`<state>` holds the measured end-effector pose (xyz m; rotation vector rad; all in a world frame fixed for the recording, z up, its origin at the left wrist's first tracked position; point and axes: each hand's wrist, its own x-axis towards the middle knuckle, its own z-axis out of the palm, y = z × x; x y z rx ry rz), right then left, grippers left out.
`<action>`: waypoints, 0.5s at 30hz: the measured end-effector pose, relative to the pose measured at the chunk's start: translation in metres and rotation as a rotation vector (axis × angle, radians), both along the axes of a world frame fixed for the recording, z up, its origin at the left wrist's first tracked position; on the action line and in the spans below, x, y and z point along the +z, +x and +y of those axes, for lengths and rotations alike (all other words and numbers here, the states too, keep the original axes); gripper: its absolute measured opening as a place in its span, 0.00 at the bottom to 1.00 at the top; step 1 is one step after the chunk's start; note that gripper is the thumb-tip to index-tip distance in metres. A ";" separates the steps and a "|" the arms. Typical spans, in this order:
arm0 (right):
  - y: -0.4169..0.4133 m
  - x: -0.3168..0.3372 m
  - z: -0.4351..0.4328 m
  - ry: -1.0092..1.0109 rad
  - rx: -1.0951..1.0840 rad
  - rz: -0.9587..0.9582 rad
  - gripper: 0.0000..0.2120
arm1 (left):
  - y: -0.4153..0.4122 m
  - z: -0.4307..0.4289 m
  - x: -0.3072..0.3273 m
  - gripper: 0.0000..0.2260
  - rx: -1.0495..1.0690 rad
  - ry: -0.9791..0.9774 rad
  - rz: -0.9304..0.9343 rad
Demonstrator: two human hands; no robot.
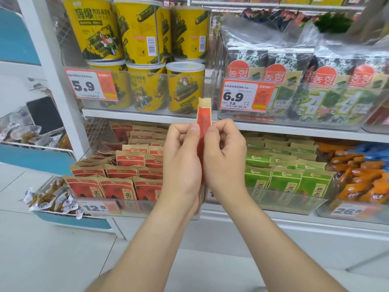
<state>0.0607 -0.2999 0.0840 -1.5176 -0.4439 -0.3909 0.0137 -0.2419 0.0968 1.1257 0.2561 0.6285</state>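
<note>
Red packet (203, 121): held upright and edge-on in front of the shelves, brown top seam uppermost, pinched between the left hand (182, 163) and right hand (225, 159). Fingers of both hands are curled round its edges, thumbs pressed near the upper part. Behind and below, matching red packets (117, 182) are ranked in a clear bin, green packets (284, 175) beside them. Yellow canisters (139, 30) are stacked on the shelf above.

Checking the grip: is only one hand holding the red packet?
No, the left hand and the right hand both pinch the red packet.
</note>
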 end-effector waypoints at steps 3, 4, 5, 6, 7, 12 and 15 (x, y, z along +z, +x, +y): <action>0.002 0.001 -0.010 -0.002 0.038 0.025 0.13 | -0.003 -0.009 -0.001 0.08 -0.019 0.024 0.010; 0.002 0.001 -0.013 -0.002 0.057 0.030 0.13 | -0.003 -0.010 -0.002 0.08 -0.031 0.032 0.008; 0.001 0.002 -0.014 0.002 0.078 0.037 0.12 | -0.005 -0.011 -0.003 0.08 -0.044 0.036 0.005; 0.000 0.004 -0.015 0.013 0.105 0.057 0.10 | -0.007 -0.012 -0.003 0.08 -0.053 0.041 0.005; -0.001 0.006 -0.015 0.039 0.135 0.096 0.08 | -0.009 -0.014 -0.003 0.09 -0.059 0.051 0.006; -0.016 0.011 -0.012 0.222 0.298 0.275 0.11 | -0.021 -0.013 -0.004 0.10 -0.001 0.138 0.018; -0.023 0.010 -0.011 0.309 0.331 0.364 0.12 | -0.027 -0.008 -0.005 0.10 0.002 0.167 0.027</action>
